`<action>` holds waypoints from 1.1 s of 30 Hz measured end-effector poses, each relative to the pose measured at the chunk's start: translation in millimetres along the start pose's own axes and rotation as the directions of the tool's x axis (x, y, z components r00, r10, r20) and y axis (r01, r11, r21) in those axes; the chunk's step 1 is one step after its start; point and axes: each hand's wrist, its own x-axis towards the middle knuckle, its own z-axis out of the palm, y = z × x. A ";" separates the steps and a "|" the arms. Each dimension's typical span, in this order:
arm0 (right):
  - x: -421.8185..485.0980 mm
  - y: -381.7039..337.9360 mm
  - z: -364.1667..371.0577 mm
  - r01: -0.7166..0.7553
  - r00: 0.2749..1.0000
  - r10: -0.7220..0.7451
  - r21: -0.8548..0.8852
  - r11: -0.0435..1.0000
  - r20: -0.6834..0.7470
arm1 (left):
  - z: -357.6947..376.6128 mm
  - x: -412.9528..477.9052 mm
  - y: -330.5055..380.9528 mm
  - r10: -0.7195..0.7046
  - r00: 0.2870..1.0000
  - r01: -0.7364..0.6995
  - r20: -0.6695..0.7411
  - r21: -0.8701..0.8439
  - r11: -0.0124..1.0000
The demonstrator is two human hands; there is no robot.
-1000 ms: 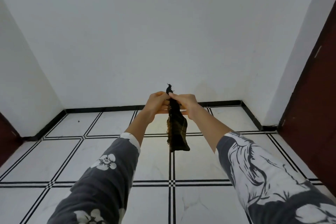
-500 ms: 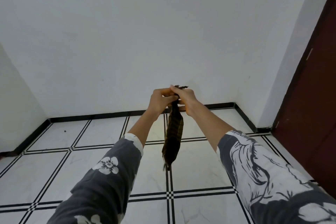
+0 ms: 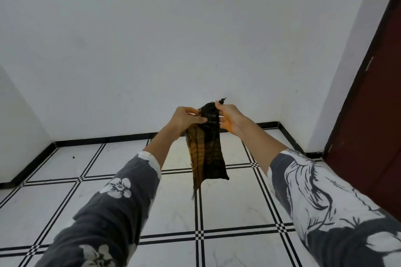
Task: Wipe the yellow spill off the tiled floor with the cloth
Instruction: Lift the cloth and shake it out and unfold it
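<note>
As left fingers (image 3: 195,119) and right fingers (image 3: 218,106) pinch its top, the cloth (image 3: 208,154) hangs below.

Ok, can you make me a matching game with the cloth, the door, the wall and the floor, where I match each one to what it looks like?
Things:
1. cloth
2. door
3. wall
4. floor

Looks:
A. dark red, at the right edge of the picture
B. white tiles with black lines
C. dark with yellow-brown patches, hanging down, held at the top by the left hand and the right hand
D. plain white

Pairs: 1-C, 2-A, 3-D, 4-B.
</note>
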 end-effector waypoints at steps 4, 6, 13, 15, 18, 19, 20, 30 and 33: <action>6.1 -5.7 -28.4 0.004 0.994 -0.062 -0.523 0.852 -0.093 | -37.1 2.4 -0.6 -0.128 0.991 0.119 0.040 0.178 0.977; 6.3 -13.0 -37.4 0.012 0.999 -0.041 -0.613 0.790 -0.032 | -52.6 -2.2 11.6 -0.099 0.976 0.076 0.195 0.124 0.989; -1.6 14.3 -36.5 -0.206 0.935 0.199 -0.007 0.979 0.295 | -36.4 -16.1 -9.3 -0.210 0.939 0.257 0.274 -0.151 0.954; -5.3 68.1 -37.1 -0.374 0.861 0.356 -0.021 0.927 0.362 | -13.7 -29.6 -54.1 -0.306 0.877 0.335 0.371 -0.015 0.942; -12.2 105.4 -30.1 -0.406 0.819 0.416 -0.115 0.907 0.395 | -8.4 -31.7 -75.7 -0.408 0.876 0.445 0.259 -0.105 0.889; -12.0 104.0 -26.3 -0.356 0.833 0.387 -0.151 0.922 0.394 | -10.3 -27.9 -72.9 -0.396 0.891 0.441 0.223 -0.211 0.873; -11.1 98.0 -22.3 -0.305 0.853 0.347 -0.165 0.938 0.390 | -13.5 -24.5 -66.2 -0.365 0.911 0.409 0.193 -0.308 0.859; 0.9 77.1 -7.0 -0.260 0.927 0.232 0.059 0.964 0.295 | 5.3 -34.6 -93.2 -0.345 0.893 0.450 0.289 -0.599 0.663; 2.6 80.8 -12.7 -0.239 0.954 0.215 0.095 0.966 0.207 | -10.1 -31.0 -82.5 -0.327 0.922 0.385 0.205 -0.434 0.814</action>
